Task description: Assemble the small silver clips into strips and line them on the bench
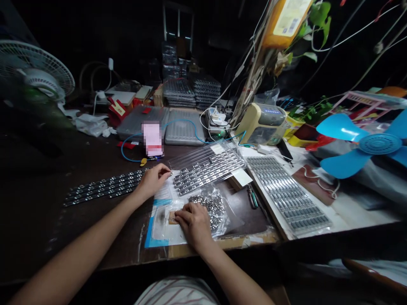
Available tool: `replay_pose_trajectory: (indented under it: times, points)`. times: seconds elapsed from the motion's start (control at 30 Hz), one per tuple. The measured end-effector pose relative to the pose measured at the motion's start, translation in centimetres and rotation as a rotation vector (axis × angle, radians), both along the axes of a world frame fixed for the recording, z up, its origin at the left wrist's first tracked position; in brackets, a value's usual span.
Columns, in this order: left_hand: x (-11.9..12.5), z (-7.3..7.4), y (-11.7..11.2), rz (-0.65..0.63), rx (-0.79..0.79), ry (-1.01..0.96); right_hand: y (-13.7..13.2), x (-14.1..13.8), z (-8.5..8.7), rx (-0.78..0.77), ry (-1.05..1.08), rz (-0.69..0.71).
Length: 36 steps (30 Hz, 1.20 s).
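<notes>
My left hand (153, 181) is pinched at the fingertips on a small metal part (171, 172), beside the end of a clear plastic tray (208, 167) holding rows of metal clips. Long strips of metal parts (104, 187) lie to its left on the dark bench. My right hand (193, 222) rests on a small tan pad (172, 217) on a white sheet with blue edging (155, 228). Right next to those fingers sits a clear bag of loose small metal parts (211, 209). My right palm hides most of the pad.
To the right lies a large tray of packed metal parts (288, 195), with green-handled pliers (252, 197) beside it. A phone (152, 140), blue cable (168, 125), stacked trays (179, 93), power strip (218, 127) and beige device (262, 125) stand behind. Fans stand at both sides.
</notes>
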State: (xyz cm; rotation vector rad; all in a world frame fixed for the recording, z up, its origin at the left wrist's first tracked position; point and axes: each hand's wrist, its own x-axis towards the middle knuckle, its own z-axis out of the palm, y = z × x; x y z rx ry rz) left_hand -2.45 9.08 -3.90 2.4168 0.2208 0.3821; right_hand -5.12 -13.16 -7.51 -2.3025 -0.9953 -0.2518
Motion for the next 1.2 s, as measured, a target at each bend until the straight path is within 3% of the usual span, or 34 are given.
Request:
replay_pose_trajectory:
  times: [0.13, 0.27, 0.37, 0.57, 0.67, 0.77, 1.0, 1.2]
  points:
    - [-4.8, -0.4, -0.5, -0.078, -0.300, 0.051, -2.1, 1.1, 0.5, -0.059, -0.082, -0.075]
    - [-8.3, -1.9, -2.3, -0.096, -0.319, 0.073, -4.7, 2.0, 0.2, -0.175, -0.128, -0.065]
    - [-9.4, -2.7, -4.0, -0.109, -0.243, 0.056, -5.0, 2.1, -0.5, -0.137, -0.098, -0.039]
    - [-10.5, -3.8, -5.8, -0.126, 0.196, -0.092, -3.5, 2.3, -1.2, -0.028, -0.067, -0.111]
    - [-10.9, -4.4, -5.6, -0.106, 0.274, -0.097, -3.2, 2.5, -1.3, 0.010, -0.065, -0.140]
    - [-10.9, -4.7, -5.3, -0.080, 0.255, -0.125, -3.3, 2.5, -1.3, 0.053, -0.045, -0.135]
    - [-9.6, -3.9, -6.4, -0.124, 0.035, -0.129, -3.7, 2.4, -1.2, 0.167, 0.050, -0.092]
    - [-9.6, -4.1, -7.2, -0.136, 0.056, -0.121, -3.8, 2.4, -1.0, 0.177, 0.091, -0.090]
